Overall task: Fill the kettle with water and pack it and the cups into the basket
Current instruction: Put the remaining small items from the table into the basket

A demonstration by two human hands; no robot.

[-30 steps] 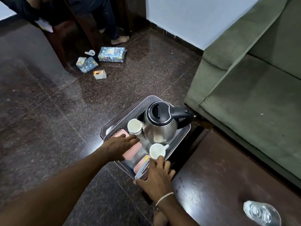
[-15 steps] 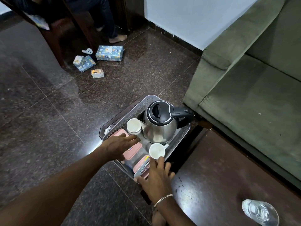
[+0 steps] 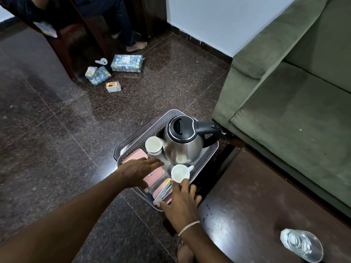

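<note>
On the dark granite floor (image 3: 57,141), beside the green sofa (image 3: 284,111), sits a grey perforated plastic basket (image 3: 210,154). Inside it: a steel electric kettle (image 3: 183,147) with black lid and handle at the far end, upright, lid closed. White cup (image 3: 153,145) just left of the kettle's spout, touching or nearly so. Second white cup (image 3: 180,173) near the kettle's front, handle pointing right. Pink-lidded containers (image 3: 154,175) fill the near part of the basket.

Left hand (image 3: 138,172) lies flat on a pink lid, fingers spread and extended, gripping nothing. Right hand (image 3: 181,201) rests over the basket's near corner, fingers loosely spread, index fingertip close to the second cup's rim; contact unclear. It closes on nothing. A silver bracelet (image 3: 188,227) is on the right wrist.

Dark wood table (image 3: 256,205) is to the right, with an empty clear glass (image 3: 302,247) at its near edge. Wrapped boxes (image 3: 126,63) and a small carton (image 3: 113,86) lie farther off on the floor, near another person's bare foot (image 3: 136,46).
</note>
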